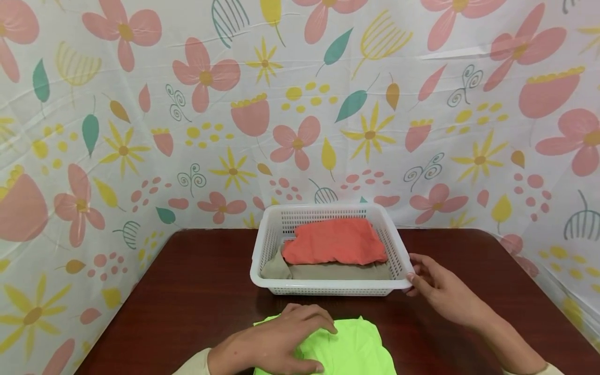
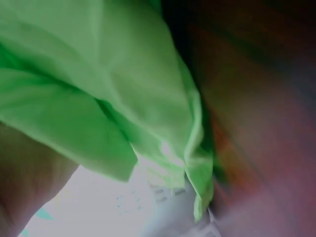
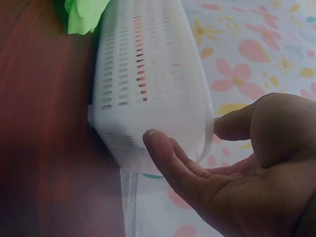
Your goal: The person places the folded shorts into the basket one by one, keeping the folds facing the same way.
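Observation:
My left hand (image 1: pixel 283 341) rests on a bright lime-green cloth (image 1: pixel 356 346) at the near edge of the table, fingers loosely bent and thumb apart from them. The left wrist view shows this green cloth (image 2: pixel 133 74) large and blurred, with folds. At the front right corner of a white plastic basket (image 1: pixel 330 284), my right hand (image 1: pixel 440 286) grips the rim, thumb on top and fingers outside. In the right wrist view, fingertips (image 3: pixel 158 143) lie against the slotted basket wall (image 3: pixel 148 113). Inside the basket, a folded orange-red cloth (image 1: pixel 335 242) lies over a grey-beige cloth (image 1: pixel 339 271).
A dark reddish-brown table (image 1: pixel 197 297) lies under everything. Behind it and along both sides hangs a white sheet (image 1: pixel 300 62) printed with pink, yellow and green flowers and leaves. The basket stands near the table's back edge.

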Motion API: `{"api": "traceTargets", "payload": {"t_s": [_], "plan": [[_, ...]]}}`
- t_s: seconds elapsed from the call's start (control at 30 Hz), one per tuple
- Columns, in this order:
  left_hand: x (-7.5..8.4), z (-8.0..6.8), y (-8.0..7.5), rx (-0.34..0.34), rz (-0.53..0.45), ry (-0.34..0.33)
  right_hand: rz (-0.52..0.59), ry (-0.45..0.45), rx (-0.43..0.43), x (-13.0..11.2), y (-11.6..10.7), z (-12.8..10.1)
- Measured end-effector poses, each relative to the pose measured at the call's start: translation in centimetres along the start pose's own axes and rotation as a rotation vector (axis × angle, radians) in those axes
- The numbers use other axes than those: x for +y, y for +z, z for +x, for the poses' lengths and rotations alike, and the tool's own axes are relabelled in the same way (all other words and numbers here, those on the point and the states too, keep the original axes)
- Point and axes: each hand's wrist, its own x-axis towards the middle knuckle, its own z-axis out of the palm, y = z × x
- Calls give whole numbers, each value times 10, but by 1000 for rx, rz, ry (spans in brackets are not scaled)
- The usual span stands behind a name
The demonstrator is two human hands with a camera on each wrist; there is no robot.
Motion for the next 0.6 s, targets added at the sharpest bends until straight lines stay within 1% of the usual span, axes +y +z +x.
{"api": "traceTargets", "payload": {"t_s": [0.13, 0.23, 0.4, 0.5, 0.6], "plan": [[-1, -7, -2, 40, -14, -25, -17, 6, 1, -1, 1, -2], [-4, -13, -4, 61, -16, -31, -8, 41, -8, -2, 3, -3], [-7, -18, -8, 74, -17, -48, 34, 99, -29, -3, 4, -5], [-7, -21, -9, 83, -8, -58, 26, 114, -34, -2, 5, -7], [-8, -24, -9, 82, -21, -77, 11, 122, -51, 0, 6, -9]]}}
